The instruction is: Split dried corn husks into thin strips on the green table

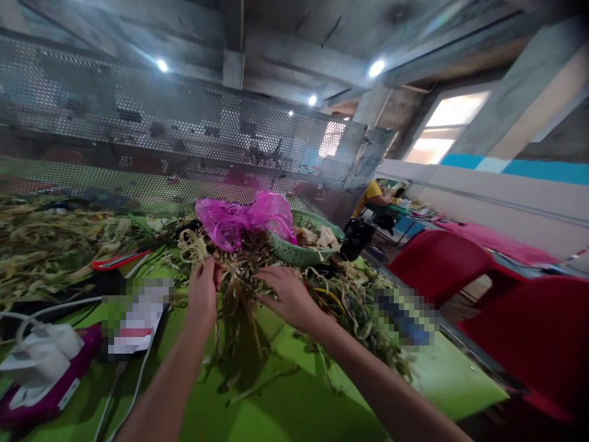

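Note:
On the bright green table (285, 405) lies a heap of dry, yellow-brown plant leaves and stalks (239, 288). My left hand (202, 291) is closed, pinching a bunch of these stalks near its top. My right hand (288, 294) rests on the heap just to the right, fingers curled into the leaves. A crumpled pink plastic bag (246, 218) sits behind the heap. Beside it stands a green woven basket (299, 252) holding pale scraps.
More dried leaves (50, 245) cover the table's left. White chargers and cables (41, 350) lie on a purple object at the near left, with a red-handled tool (117, 261) further back. A perforated metal screen (184, 141) stands behind. Red chairs (442, 261) and a seated person (372, 196) are on the right.

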`<state>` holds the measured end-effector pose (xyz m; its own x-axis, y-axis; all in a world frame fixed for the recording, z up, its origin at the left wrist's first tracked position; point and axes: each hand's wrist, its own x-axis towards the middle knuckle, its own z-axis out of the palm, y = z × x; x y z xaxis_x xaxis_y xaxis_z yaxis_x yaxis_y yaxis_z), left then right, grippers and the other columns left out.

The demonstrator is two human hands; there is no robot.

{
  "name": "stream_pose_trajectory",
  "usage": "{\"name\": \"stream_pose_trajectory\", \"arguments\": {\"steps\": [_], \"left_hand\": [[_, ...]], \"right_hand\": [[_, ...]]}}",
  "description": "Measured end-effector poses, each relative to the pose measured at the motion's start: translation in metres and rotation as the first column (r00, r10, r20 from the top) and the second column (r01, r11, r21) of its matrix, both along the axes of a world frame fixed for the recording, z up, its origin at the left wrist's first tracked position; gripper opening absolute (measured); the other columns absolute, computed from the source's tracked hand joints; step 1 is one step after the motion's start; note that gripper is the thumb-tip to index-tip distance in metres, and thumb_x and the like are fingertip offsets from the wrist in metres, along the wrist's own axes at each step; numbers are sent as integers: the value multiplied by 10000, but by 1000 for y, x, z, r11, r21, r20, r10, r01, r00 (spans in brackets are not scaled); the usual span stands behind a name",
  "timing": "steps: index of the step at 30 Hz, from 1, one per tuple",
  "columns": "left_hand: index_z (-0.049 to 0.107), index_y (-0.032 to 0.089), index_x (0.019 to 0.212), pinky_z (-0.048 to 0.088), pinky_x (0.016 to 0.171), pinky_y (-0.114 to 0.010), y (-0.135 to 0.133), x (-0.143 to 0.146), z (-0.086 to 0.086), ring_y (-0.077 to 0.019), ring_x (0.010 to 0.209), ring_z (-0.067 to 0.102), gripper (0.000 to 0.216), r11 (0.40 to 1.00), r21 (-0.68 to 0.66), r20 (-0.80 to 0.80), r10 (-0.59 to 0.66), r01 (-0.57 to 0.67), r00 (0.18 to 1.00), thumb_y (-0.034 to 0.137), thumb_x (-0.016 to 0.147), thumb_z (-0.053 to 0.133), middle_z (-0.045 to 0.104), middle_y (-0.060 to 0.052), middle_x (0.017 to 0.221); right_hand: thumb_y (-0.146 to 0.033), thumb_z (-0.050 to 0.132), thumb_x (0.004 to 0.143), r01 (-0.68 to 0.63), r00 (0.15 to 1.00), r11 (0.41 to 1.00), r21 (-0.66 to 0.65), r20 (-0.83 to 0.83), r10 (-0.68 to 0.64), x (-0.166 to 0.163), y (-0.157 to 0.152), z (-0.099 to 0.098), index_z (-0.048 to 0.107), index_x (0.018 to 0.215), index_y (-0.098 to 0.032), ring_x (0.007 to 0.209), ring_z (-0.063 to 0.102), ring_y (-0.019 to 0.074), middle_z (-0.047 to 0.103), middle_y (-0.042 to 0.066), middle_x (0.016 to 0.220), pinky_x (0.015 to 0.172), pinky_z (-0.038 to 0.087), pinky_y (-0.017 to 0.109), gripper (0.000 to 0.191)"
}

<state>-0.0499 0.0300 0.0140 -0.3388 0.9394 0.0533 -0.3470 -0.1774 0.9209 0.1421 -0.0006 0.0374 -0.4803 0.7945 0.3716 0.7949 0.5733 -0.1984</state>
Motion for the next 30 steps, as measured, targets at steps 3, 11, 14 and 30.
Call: {"name": "stream_pose_trajectory", "arguments": {"steps": [3, 11, 14, 30], "left_hand": [[522, 189, 647, 228, 407, -203, -2, -1, 5, -66, 424, 315, 349, 997, 36, 20, 71, -72, 997, 504, 783, 583, 378, 60, 473], [541, 190, 686, 237, 418, -205, -1, -2, 4, -70, 450, 325, 350, 992, 67, 23, 104, -106, 994, 524, 778, 598, 384, 57, 480], [552, 182, 682, 249, 421, -204, 0, 0, 1, -70, 444, 329, 364, 993, 71, 30, 90, -92, 995, 533, 763, 606, 391, 59, 465], [575, 169, 697, 272, 432, -213, -5, 10, -4, -86, 474, 356, 433, 993, -106, -51, 42, -47, 998, 598, 685, 635, 438, 56, 484]], "right_hand": [[-230, 606, 813, -98, 992, 995, -15, 83, 99, -41, 18, -5, 576, 1210, -210, 1122, 513, 262, 619, 98, 1197, 954, 387, 413, 398], [-454, 656, 790, -265, 956, 953, -146, 89, 280, -54, 47, -29, 567, 1230, -208, 986, 573, 240, 666, 83, 1020, 862, 428, 349, 512], [-417, 648, 802, -320, 928, 925, -207, 129, 350, -25, 38, -22, 662, 1094, -232, 907, 596, 203, 676, 44, 929, 845, 424, 311, 346], [-148, 579, 812, 241, 965, 948, 207, 55, -257, 139, 46, 50, 681, 1084, -289, 1043, 559, 256, 656, 58, 1084, 903, 399, 394, 322]]}}
